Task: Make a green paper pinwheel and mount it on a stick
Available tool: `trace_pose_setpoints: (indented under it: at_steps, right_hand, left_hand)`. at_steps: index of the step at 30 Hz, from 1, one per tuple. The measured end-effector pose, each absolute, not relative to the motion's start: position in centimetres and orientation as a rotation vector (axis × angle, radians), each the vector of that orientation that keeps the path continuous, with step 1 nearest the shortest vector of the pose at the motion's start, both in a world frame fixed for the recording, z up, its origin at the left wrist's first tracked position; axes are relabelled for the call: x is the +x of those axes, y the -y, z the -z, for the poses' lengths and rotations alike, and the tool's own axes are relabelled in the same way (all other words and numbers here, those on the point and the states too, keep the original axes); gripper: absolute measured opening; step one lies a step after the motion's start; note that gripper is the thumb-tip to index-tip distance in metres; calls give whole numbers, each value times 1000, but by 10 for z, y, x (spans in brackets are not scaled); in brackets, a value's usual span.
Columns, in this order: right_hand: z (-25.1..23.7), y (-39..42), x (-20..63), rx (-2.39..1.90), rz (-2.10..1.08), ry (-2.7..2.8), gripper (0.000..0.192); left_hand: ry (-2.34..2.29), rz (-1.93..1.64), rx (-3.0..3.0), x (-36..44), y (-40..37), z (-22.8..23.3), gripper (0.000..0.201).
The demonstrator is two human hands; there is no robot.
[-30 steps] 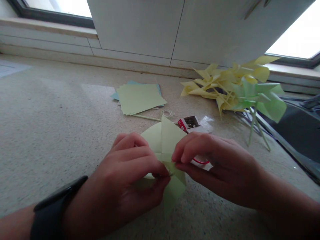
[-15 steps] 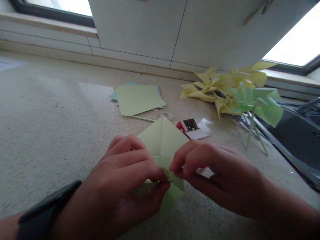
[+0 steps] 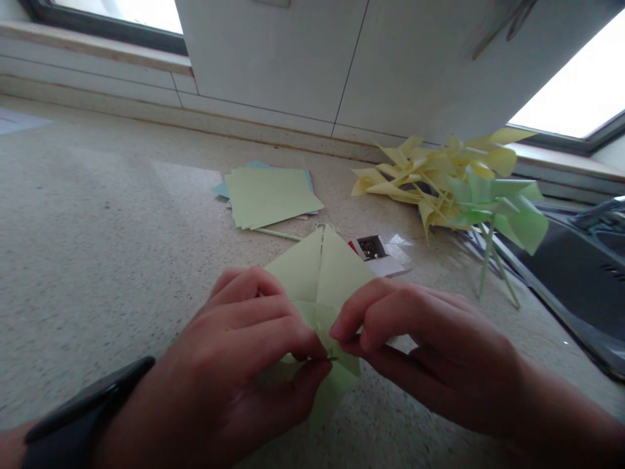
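Paper square of pale green colour, with cut lines, a crease and flaps folded toward its middle, is between the two hands, above the speckled countertop. Its one corner points to twelve o'clock. Left hand comes from eight o'clock, and its thumb and index finger are pinching a folded part of this paper near the middle. Right hand comes from between three and four o'clock; its fingertips are gathered close beside the same place, but I cannot tell if they pinch something. A black wristband is on the left wrist.

From the paper, at eleven o'clock, lies a stack of pale green sheets over light blue sheets, with a thin green stick just beside. At two o'clock is a small open box with metal pieces. Farther, between one and two o'clock, yellow pinwheels lie together; a green pinwheel is touching them. The sink is at three o'clock.
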State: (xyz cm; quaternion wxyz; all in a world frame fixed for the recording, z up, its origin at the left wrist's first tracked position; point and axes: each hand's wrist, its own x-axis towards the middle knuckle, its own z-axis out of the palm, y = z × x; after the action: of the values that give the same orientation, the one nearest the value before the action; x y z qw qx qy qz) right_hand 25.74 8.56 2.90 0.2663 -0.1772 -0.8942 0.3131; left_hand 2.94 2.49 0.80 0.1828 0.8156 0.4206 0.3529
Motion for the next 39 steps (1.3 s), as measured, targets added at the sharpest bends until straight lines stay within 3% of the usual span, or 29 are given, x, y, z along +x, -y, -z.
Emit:
trace_pose_setpoints:
  at_steps: [20, 25, 29, 39]
  right_hand:
    - [-30, -84, 258, -437, -928, 2384, 23]
    - [-32, -84, 257, -418, -929, 2383, 22]
    - [-32, -84, 256, -423, -903, 2381, 21]
    - [-28, -79, 258, -550, -822, 2409, 46]
  left_hand:
    - [-1205, -1038, 2201, 29, -25, -5, 13]
    - [-1243, -1068, 2188, 28, -25, -2, 26]
    - [-1199, -1067, 2176, 29, -27, -3, 13]
    - [-1175, -1105, 2283, 29, -23, -5, 16]
